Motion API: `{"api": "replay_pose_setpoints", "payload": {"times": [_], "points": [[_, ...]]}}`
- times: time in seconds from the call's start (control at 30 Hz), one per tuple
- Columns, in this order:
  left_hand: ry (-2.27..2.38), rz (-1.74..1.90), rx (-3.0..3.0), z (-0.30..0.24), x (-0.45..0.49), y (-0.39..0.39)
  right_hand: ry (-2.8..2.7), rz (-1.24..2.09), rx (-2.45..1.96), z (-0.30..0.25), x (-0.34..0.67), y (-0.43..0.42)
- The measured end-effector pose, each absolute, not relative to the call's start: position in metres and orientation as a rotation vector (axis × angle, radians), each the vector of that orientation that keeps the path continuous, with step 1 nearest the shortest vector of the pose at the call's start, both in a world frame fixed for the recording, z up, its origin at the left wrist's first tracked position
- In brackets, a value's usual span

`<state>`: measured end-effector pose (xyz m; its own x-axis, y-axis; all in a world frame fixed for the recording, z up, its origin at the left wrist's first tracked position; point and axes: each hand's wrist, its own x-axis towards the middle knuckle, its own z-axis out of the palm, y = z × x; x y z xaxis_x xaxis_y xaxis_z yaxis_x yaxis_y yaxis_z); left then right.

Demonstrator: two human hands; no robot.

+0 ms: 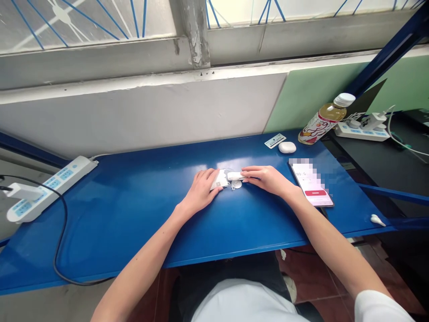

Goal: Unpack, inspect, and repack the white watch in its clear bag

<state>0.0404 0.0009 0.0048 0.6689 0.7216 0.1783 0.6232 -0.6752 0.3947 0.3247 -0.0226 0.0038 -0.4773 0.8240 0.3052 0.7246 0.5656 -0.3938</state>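
Near the middle of the blue table, my left hand (200, 191) rests with its thumb and fingers around a small white card-like piece (220, 180) that bears a square printed mark. My right hand (266, 179) pinches the right end of a small white, rounded, oblong thing (234, 176), its kind too small to tell. Just below that lies a small whitish round piece (236, 184), close to the right fingertips. Something clear and shiny, perhaps plastic film, shows between the two hands; its outline is hard to make out.
A phone (311, 183) lies right of my right forearm. Behind it are a white earbud case (287, 147), a printed card (275, 141) and a drink bottle (321, 123). One earbud (378, 220) lies at the right edge. A power strip (53, 188) with a black cable (63, 232) is left.
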Motion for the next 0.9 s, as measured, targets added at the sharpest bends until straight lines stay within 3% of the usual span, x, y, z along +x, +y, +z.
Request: {"api": "replay_pose_setpoints", "payload": {"times": [0.57,0.9], "points": [[1.020,0.484,2.663,0.000,0.045,-0.003,-2.428,0.237,-1.118,0.010,0.300,-0.035],[1.036,0.476,2.688,-0.003,0.045,-0.004,-2.513,0.414,-1.151,0.005,0.291,-0.043]]}}
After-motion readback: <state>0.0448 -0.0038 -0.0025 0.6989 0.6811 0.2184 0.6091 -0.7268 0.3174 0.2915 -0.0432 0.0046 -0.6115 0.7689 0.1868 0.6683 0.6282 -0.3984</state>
